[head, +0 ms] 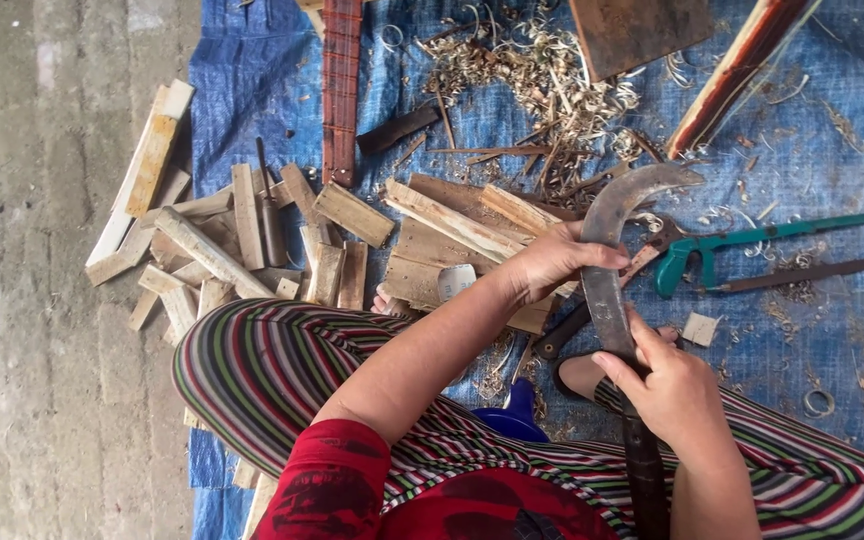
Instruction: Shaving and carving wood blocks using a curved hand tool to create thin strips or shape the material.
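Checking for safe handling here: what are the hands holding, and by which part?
Both grip one curved, dark metal billhook blade: the left hand around the blade's middle, the right hand lower, where blade meets dark handle.

Illumination is soft, even daylight; no direct source is visible. Overall exposure is moderate, with no blown highlights. Shadows are faint and diffuse: a weak shadow lies beneath the left hand (pixel 552 262) and under the wood offcuts (pixel 242 250) left of it. The curved blade (pixel 607 250) beside that hand shows a dull sheen, no hard glare. Focus is acceptable around the hand; fine detail is slightly soft throughout. The concrete floor (pixel 42 300), far left of the hand, appears flat and low in contrast.
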